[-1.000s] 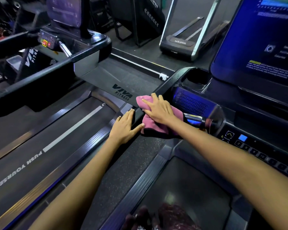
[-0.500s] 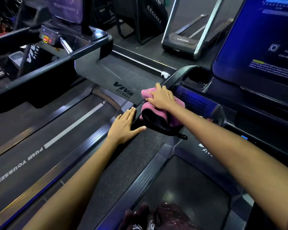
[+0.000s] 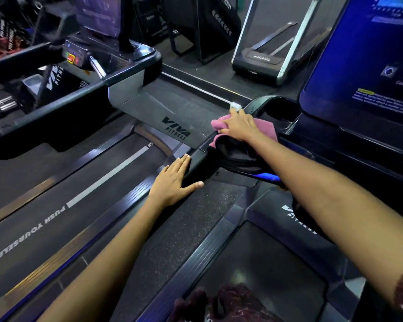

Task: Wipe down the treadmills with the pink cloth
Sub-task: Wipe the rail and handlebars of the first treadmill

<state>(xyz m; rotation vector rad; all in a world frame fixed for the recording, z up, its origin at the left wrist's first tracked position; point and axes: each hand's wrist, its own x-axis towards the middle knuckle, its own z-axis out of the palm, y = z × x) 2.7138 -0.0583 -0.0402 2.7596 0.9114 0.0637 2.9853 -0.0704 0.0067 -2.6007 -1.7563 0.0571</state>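
The crumpled pink cloth (image 3: 266, 129) lies on the upper end of the black plastic side handrail (image 3: 203, 166) of the treadmill on the right, just near of the glossy black cup-holder recess (image 3: 280, 110) at the console's left corner. The right hand (image 3: 239, 125) lies on top of the cloth, palm down, fingers curled over its far left edge and bunching the fabric against the rail. Pink folds show to the left of the knuckles and to the right of the wrist.

Nearer along the same handrail, the left hand (image 3: 175, 180) rests flat and relaxed, fingers straight along the rail's left flank and thumb spread across its near end; it holds nothing. The two hands are apart, with bare rail between them.

To the right, the large dark touchscreen with blue graphics (image 3: 363, 63) rises above the console. To the left lies the neighbouring treadmill's dark running belt (image 3: 56, 205), with a white stripe and upside-down white lettering, and its grey motor cover printed with a black logo (image 3: 176, 131). Far off stands a slim silver-framed treadmill (image 3: 265, 54).
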